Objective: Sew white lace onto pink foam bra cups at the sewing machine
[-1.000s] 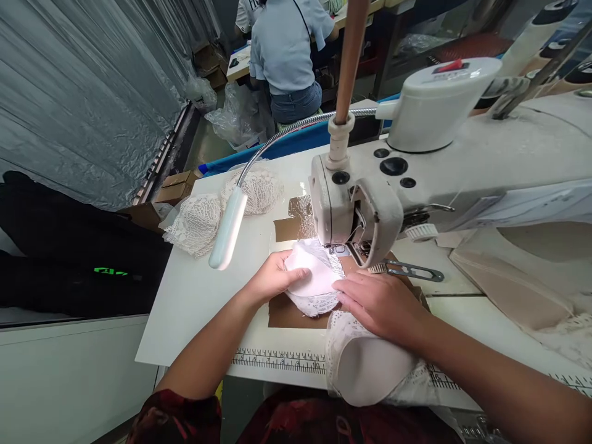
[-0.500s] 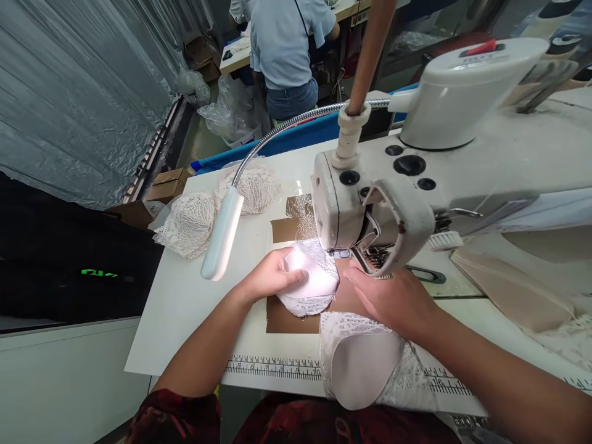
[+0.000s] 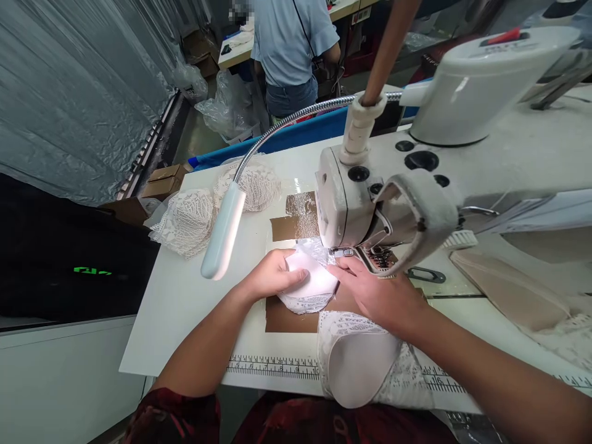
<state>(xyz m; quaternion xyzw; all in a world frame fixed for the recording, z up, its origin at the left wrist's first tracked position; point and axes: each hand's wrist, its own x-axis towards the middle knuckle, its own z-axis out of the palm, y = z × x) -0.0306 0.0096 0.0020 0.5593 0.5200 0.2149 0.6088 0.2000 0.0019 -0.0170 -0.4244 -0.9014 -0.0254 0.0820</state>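
At the bottom edge, a dark red and black sleeve [image 3: 173, 413] covers part of the person's left arm. Just ahead of the body, a lace-trimmed cup [image 3: 361, 370] lies over the near edge of the white surface [image 3: 185, 320], inner side up, covering part of a printed ruler strip [image 3: 272, 368].

Beyond it, a white cup [image 3: 312, 285] with a lace border rests over brown tape [image 3: 291, 322], its far lace edge up against the presser foot [image 3: 343, 252] of a sewing machine [image 3: 340, 197]. The left hand [image 3: 275, 274] grasps the cup's left side, thumb pressed on top and the other fingers tucked out of sight. The right hand [image 3: 377, 293] reaches in beneath the machine head, fingertips at the cup's right edge beside the foot; whether they pinch the fabric or merely lie against it, I cannot tell.

To the right of the machine's needle end lie beige cup pieces [image 3: 509, 283]. On the left, a lamp [image 3: 224, 234] on a bent metal neck hangs above the surface, and past it sit two cream lace cups [image 3: 185, 222].

Farther off are a blue cloth [image 3: 277, 140], a cardboard box [image 3: 164, 182], clear plastic bags [image 3: 229, 105] and a silvery curtain [image 3: 83, 92]. A co-worker [image 3: 293, 43] in a light blue top is at another table, back turned.
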